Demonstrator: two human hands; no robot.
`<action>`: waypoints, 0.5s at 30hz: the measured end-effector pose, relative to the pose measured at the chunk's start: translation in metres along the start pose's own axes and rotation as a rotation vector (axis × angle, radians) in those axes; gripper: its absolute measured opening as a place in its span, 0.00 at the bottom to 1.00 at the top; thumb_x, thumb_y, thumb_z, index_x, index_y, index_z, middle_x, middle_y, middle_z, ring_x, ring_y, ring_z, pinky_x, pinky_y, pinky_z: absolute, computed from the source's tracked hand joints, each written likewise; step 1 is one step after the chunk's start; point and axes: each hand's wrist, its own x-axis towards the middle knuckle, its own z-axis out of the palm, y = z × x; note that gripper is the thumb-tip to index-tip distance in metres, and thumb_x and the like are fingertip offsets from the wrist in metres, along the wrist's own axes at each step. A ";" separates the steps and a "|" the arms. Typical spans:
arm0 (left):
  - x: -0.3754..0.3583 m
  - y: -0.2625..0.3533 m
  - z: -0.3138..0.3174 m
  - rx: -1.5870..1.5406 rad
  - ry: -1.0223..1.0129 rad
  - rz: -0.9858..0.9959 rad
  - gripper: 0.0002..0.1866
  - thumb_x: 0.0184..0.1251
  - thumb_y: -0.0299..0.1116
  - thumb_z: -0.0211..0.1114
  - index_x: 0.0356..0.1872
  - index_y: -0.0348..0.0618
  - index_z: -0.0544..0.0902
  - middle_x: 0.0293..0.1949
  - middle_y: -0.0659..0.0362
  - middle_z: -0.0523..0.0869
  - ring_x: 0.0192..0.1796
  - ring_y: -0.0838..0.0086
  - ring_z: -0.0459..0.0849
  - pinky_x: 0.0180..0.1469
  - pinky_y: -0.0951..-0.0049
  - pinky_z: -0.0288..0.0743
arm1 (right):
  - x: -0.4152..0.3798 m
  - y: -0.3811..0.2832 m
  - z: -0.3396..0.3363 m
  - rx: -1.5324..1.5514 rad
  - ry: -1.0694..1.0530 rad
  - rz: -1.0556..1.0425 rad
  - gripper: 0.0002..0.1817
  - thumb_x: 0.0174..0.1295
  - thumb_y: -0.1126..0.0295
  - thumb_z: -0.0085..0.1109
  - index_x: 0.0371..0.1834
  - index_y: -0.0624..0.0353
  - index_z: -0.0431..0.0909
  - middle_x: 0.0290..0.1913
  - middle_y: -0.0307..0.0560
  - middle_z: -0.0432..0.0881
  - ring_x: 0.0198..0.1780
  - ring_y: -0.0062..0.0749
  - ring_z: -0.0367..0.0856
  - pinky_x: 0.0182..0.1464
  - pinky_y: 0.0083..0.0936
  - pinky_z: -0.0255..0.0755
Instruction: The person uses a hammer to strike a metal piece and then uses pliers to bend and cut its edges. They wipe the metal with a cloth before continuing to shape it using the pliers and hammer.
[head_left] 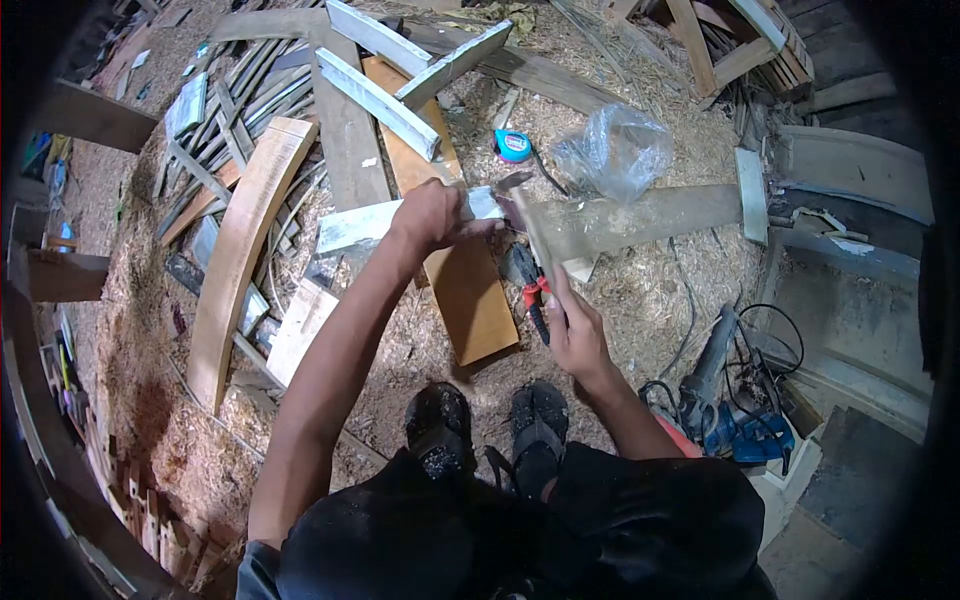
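My left hand (pixel 430 215) is closed around a white-painted piece of wood (pixel 352 228), which lies crosswise over an orange-brown board (pixel 474 315). In my right hand (pixel 580 338) is the wooden handle of a hammer (pixel 540 232). Its dark metal head is beside the right end of the painted piece, close to my left fingers. Pliers (pixel 535 292) with red and black handles lie just left of my right hand, partly behind the hammer handle. A wide grey plank (pixel 645 215) extends rightward from there.
A joined white-painted frame (pixel 385 105) lies ahead, near a blue tape measure (pixel 513 146) and a clear plastic bag (pixel 618 150). A curved board (pixel 245 255) and scrap strips are left. Corded power tools (pixel 748 433) sit at right. Shavings cover the ground around my feet.
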 end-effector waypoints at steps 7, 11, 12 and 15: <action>0.003 0.001 -0.013 0.032 -0.059 0.005 0.41 0.55 0.76 0.61 0.23 0.37 0.85 0.24 0.42 0.86 0.31 0.48 0.88 0.38 0.56 0.82 | 0.002 0.009 -0.004 -0.043 -0.063 -0.020 0.30 0.69 0.80 0.47 0.76 0.68 0.58 0.51 0.70 0.81 0.51 0.59 0.84 0.52 0.37 0.78; 0.005 -0.007 -0.003 0.029 0.000 0.061 0.41 0.55 0.76 0.61 0.25 0.37 0.84 0.24 0.44 0.86 0.30 0.48 0.87 0.36 0.55 0.82 | -0.003 0.007 -0.003 0.041 -0.020 0.082 0.29 0.72 0.77 0.47 0.76 0.67 0.59 0.45 0.64 0.81 0.43 0.45 0.82 0.45 0.32 0.75; 0.003 -0.004 -0.006 0.016 0.002 0.043 0.41 0.56 0.75 0.61 0.32 0.37 0.84 0.27 0.44 0.86 0.32 0.48 0.87 0.37 0.55 0.82 | 0.000 0.003 -0.002 0.055 0.007 0.071 0.28 0.73 0.75 0.47 0.76 0.68 0.59 0.39 0.57 0.80 0.36 0.34 0.78 0.39 0.28 0.73; -0.014 0.002 0.034 0.137 0.274 0.065 0.44 0.58 0.70 0.64 0.56 0.35 0.80 0.49 0.45 0.87 0.52 0.51 0.85 0.54 0.56 0.79 | 0.012 -0.019 -0.016 0.091 0.037 0.124 0.28 0.75 0.73 0.48 0.76 0.68 0.59 0.33 0.49 0.79 0.28 0.21 0.72 0.32 0.23 0.70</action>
